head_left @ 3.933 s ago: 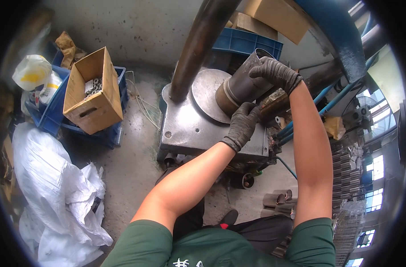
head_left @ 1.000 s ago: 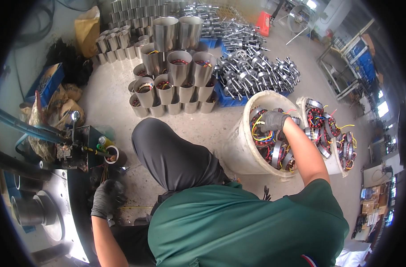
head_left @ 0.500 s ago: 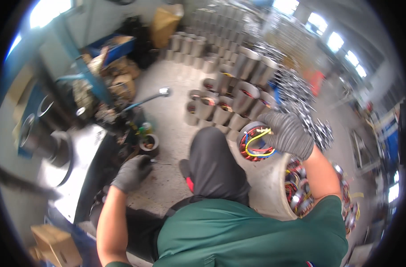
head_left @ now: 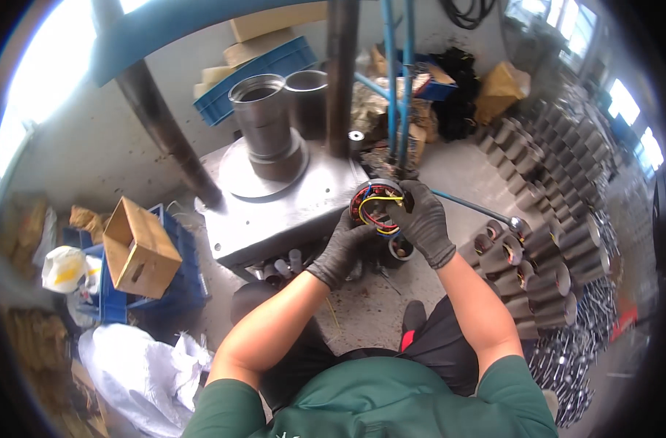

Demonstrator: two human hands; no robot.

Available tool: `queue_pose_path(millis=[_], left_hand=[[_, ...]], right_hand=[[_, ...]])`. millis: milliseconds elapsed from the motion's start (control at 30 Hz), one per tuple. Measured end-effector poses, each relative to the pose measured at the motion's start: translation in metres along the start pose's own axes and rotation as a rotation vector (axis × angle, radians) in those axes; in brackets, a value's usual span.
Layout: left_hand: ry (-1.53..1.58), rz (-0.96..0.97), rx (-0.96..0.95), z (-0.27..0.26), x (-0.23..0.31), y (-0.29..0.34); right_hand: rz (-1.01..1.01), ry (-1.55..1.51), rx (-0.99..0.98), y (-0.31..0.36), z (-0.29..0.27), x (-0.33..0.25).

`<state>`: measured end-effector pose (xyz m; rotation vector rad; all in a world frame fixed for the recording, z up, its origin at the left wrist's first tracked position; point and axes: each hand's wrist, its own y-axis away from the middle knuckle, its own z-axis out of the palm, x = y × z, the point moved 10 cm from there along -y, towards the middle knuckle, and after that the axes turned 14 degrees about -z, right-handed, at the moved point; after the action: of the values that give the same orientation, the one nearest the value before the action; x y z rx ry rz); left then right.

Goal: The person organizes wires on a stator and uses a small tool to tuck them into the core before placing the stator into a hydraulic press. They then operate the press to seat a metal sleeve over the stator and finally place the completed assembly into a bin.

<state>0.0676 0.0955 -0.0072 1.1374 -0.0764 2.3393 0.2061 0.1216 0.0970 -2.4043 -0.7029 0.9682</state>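
Note:
In front of the metal press table, I hold a motor stator (head_left: pixel 358 205), a ring with red windings and loose yellow, blue and red wires. My left hand (head_left: pixel 340 252), in a dark glove, is closed on its near left side. My right hand (head_left: pixel 426 225), gloved too, grips its right side beside the yellow wire; its fingertips are partly hidden. Beyond the stator lies the bright steel table (head_left: pixel 315 208), on which a grey metal cylinder (head_left: pixel 261 124) stands upright on a round base. Below the right hand sits a small cup-like container (head_left: pixel 400 250).
Dark press columns (head_left: pixel 342 80) rise around the table. A long rod (head_left: pixel 473 205) extends rightward over the floor. Metal tubes (head_left: pixel 559 255), some with windings inside, stand in rows at right. A cardboard box (head_left: pixel 140 252) on a blue crate (head_left: pixel 114 299) and a white sack (head_left: pixel 132 372) are at left.
My view has swung left toward the press. The stator moved from above the round bin at right to in front of the table, and my left hand has taken hold of it too.

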Motion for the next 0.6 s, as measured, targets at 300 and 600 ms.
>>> queue_pose_path(millis=[300, 600], left_hand=[[-0.224, 0.06, 0.513, -0.096, 0.005, -0.004], [-0.398, -0.085, 0.476, -0.086, -0.016, -0.015]], right_hand=[[-0.148, -0.443, -0.071, 0.005, 0.048, -0.015], [0.346, -0.851, -0.24, 0.018, 0.095, 0.023]])
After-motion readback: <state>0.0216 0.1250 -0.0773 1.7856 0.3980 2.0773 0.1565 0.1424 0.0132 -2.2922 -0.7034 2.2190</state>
